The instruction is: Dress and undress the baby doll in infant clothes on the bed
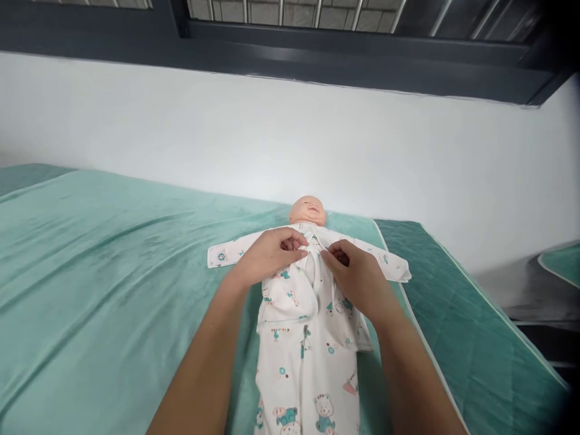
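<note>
The baby doll [308,211] lies flat on its back in front of me, its bald, peach-coloured head pointing away and its eyes shut. It wears a white sleepsuit [308,362] printed with small teal and pink animals and dots. Both sleeves are spread straight out to the sides and lie flat. The front panels cross over the belly and part at the chest. There my left hand [267,257] and my right hand [357,275] each pinch an edge of cloth just below the chin. The suit's legs run toward me, out of view
</note>
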Demonstrator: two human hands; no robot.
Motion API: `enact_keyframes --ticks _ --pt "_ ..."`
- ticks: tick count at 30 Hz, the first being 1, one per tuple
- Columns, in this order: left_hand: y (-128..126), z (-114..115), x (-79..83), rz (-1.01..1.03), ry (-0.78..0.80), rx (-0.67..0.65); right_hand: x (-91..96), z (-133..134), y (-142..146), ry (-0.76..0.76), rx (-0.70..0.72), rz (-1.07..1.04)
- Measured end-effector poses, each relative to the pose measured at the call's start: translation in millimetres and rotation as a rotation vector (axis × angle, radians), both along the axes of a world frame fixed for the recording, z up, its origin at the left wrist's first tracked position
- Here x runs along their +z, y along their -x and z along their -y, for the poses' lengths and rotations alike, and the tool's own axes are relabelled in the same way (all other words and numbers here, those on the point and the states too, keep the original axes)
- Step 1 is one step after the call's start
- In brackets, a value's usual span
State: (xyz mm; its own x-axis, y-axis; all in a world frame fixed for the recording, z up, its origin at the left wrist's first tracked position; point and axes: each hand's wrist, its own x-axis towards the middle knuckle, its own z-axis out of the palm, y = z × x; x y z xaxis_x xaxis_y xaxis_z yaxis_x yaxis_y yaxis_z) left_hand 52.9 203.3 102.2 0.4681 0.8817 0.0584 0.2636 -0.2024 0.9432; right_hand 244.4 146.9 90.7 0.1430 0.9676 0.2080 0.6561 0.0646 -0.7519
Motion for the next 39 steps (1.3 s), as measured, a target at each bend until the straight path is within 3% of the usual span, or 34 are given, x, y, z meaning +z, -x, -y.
enact_keyframes --ticks 5,11,18,28,35,39 --pt "2.1 -4.0 -3.1 0.013 -0.022 0.047 -1.8 -3.8 -9.1 0.084 -0.005 -0.197" --pt "-1.1 -2.3 -1.8 0.079 0.040 0.080 2.5 0.0 -0.9 0.064 -0.044 -0.448" --pt "-13.5 6.5 2.7 0.117 0.073 -0.021 1.5 0.3 6.7 0.092 0.012 -0.487" --pt "-12.4 4.8 3.5 0.103 0.102 -0.029 -10.6 -0.5 4.2 0.088 0.045 -0.656" --pt "-15.0 4.3 1.6 0.113 0.099 -0.018 -6.1 1.2 9.3 0.097 0.021 -0.622" --pt "-15.3 3.7 0.5 0.116 0.119 -0.019 -3.6 2.4 10.3 0.104 0.077 -0.567"
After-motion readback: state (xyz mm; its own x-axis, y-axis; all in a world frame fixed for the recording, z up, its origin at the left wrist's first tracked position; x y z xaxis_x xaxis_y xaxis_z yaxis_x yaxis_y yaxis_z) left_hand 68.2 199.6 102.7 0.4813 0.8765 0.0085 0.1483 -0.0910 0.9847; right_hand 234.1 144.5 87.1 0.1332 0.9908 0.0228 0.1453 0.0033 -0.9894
